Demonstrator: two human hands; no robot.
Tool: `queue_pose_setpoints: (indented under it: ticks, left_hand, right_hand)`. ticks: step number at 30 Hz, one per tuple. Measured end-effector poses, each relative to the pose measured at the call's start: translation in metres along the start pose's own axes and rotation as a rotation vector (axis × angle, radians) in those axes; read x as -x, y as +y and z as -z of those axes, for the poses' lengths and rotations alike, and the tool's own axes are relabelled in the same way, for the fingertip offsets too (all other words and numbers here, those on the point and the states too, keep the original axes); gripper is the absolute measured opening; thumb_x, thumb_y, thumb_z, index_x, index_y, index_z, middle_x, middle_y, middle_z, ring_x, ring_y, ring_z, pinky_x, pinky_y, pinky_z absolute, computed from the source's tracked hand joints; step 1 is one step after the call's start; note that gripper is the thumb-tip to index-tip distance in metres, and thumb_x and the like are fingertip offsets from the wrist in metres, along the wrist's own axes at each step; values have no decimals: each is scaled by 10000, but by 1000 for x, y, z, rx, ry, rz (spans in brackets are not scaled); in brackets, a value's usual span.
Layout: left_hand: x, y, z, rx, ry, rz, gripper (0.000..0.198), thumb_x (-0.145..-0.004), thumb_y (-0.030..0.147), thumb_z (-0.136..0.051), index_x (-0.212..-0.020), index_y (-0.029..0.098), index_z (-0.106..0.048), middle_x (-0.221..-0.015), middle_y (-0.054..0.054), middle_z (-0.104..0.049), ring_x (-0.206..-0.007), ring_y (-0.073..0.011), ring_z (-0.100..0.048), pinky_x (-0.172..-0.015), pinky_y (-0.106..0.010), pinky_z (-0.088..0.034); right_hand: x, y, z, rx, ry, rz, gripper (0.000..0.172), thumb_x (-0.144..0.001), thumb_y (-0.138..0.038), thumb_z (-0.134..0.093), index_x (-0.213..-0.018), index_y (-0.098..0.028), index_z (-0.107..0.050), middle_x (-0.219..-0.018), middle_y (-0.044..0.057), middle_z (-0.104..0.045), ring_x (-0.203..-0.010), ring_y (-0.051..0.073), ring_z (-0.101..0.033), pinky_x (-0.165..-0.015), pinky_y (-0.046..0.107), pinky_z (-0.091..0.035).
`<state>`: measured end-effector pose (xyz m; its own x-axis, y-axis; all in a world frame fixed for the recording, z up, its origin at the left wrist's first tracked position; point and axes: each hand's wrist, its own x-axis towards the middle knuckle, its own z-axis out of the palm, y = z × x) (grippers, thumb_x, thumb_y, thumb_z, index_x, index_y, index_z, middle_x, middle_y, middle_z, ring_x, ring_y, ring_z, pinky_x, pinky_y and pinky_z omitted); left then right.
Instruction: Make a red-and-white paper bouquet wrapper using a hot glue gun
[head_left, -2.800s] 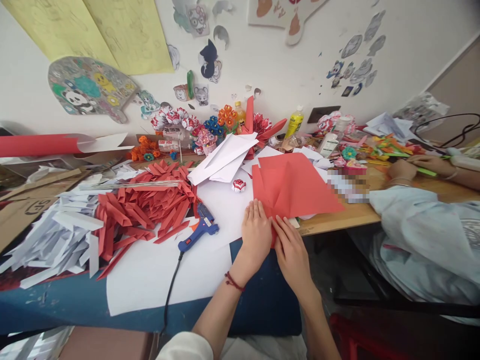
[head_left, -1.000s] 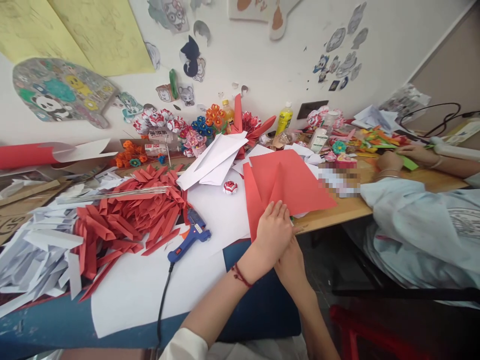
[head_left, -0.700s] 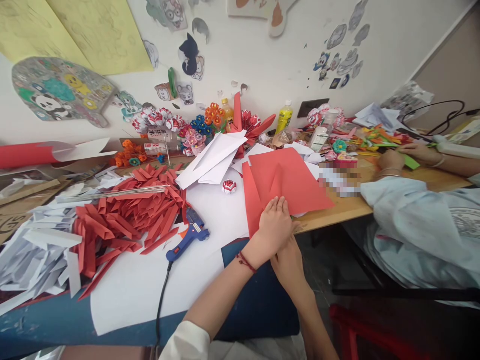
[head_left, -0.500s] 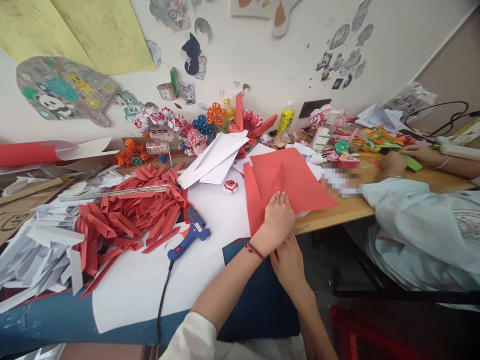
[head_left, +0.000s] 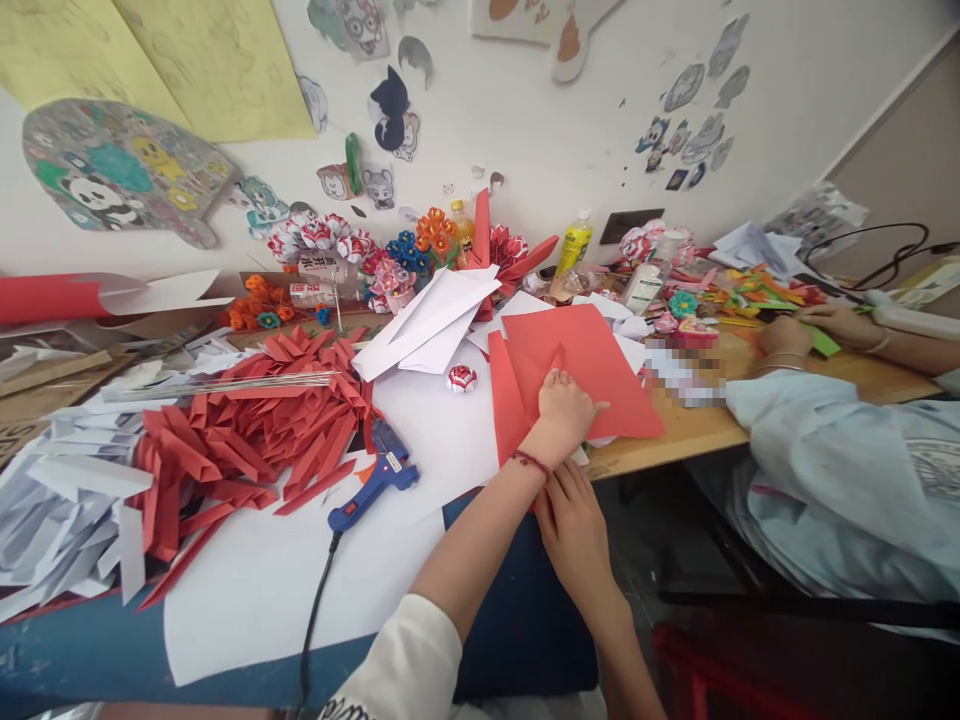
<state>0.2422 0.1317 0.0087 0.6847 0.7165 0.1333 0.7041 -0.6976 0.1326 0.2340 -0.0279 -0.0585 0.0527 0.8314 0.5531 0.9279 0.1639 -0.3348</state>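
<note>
A large sheet of red paper (head_left: pixel 596 350) lies at the table's front edge, with a fold raised along its left part. My left hand (head_left: pixel 564 408) presses palm down on this fold, its fingers close together and its thumb out to the right. A dark red bracelet circles that wrist. Below and partly behind the left wrist, my right hand (head_left: pixel 574 500) rests at the paper's near edge, fingers stretched out; their tips are partly hidden. Left of the hands are a blue glue gun (head_left: pixel 375 475) and a small red-and-white paper flower (head_left: pixel 461 378).
Heaps of folded red strips (head_left: pixel 255 420) and white strips (head_left: pixel 67 500) cover the left side. White folded sheets (head_left: pixel 427 320), paper flowers (head_left: pixel 435 235) and bottles (head_left: pixel 574 243) stand along the wall. At right, another person's hands (head_left: pixel 786 340) work with green paper.
My left hand has slid slightly to the right along the fold, and its thumb now sticks out. My right hand stays near the paper's edge. The view has shifted a little.
</note>
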Motion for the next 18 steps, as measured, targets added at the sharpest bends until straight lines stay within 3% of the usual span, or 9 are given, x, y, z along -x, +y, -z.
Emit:
queue_pose_setpoints:
  ticks: [4,12,18]
  left_hand:
    - [-16,-3,-4,-8,-26,9,642,-1053,481,-373,-1251,-44,-684,-1378,-283,-617,-1370,-334,-525,-1196,-433,-311]
    - [-41,-7,-14,-56,-55,62,653,-1062,460,-338,-1405,-53,-553,-1524,-259,-481,-1462,-306,-420,-1236,-390,-239]
    - [-60,-7,-18,-75,-80,67,647,-1048,488,-374,-1392,-17,-584,-1541,-235,-466,-1474,-305,-403,-1243,-383,-209]
  right_hand:
    - [-1,0,1,-7,5,-1,377,-988,-161,-440,-1322,-158,-616,-1388,147,-625,-1361,313,-530,-1138,553,-448]
    - [-5,-1,3,23,-3,28,423,-983,-139,-435,-1387,-134,-561,-1432,151,-596,-1389,301,-503,-1116,535,-470]
    - [-5,0,3,19,25,28,462,-979,-128,-445,-1432,-161,-527,-1448,137,-587,-1394,292,-503,-1112,523,-475]
